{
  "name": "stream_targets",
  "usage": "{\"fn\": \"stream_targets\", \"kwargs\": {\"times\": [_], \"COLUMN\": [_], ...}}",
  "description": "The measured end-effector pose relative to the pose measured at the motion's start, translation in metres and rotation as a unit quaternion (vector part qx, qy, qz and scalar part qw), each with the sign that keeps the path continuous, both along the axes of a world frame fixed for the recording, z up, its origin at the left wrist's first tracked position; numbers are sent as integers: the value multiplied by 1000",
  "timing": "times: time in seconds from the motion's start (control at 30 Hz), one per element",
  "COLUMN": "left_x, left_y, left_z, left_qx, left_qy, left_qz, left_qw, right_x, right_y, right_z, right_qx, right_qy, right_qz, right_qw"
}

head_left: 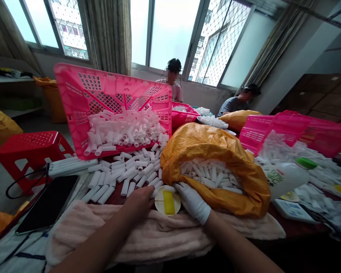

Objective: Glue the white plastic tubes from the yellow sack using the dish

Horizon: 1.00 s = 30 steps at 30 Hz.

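My bare left hand is closed, with a short white plastic tube showing at its fingertips. It is at the left edge of a small round pale dish, which has a yellow strip across it. On the dish's other side is my right hand in a white glove, fingers stretched forward beside the mouth of an orange woven sack. Inside the sack lie many white tubes. More loose tubes spread over the table beyond my left hand.
A tipped pink basket spills tubes at the back left. A pink towel lines the front edge. Left are a phone and a red stool; right, a green-capped bottle and a scale. Two people sit beyond.
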<state>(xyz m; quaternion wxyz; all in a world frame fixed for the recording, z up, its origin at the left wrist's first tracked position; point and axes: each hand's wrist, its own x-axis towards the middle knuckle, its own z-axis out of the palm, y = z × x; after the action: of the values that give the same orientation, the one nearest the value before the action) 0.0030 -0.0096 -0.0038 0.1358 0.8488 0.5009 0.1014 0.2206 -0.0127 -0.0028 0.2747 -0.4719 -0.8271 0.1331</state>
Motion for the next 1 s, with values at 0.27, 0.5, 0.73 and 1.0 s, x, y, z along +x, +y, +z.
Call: {"fn": "stream_targets", "kwargs": {"times": [0.27, 0.5, 0.73, 1.0], "left_x": [2, 1, 1, 1], "left_y": [1, 2, 3, 3], "left_z": [1, 1, 2, 1], "left_qx": [3, 12, 0, -9], "left_qy": [-7, 8, 14, 11], "left_qz": [-5, -19, -15, -6], "left_qw": [1000, 1000, 1000, 1000], "right_x": [6, 13, 17, 12], "right_y": [-11, -16, -21, -34], "right_z": [6, 0, 1, 9], "right_qx": [43, 70, 81, 130], "right_qy": [-33, -37, -71, -160], "right_qz": [16, 75, 96, 132], "right_qw": [998, 994, 989, 970]}}
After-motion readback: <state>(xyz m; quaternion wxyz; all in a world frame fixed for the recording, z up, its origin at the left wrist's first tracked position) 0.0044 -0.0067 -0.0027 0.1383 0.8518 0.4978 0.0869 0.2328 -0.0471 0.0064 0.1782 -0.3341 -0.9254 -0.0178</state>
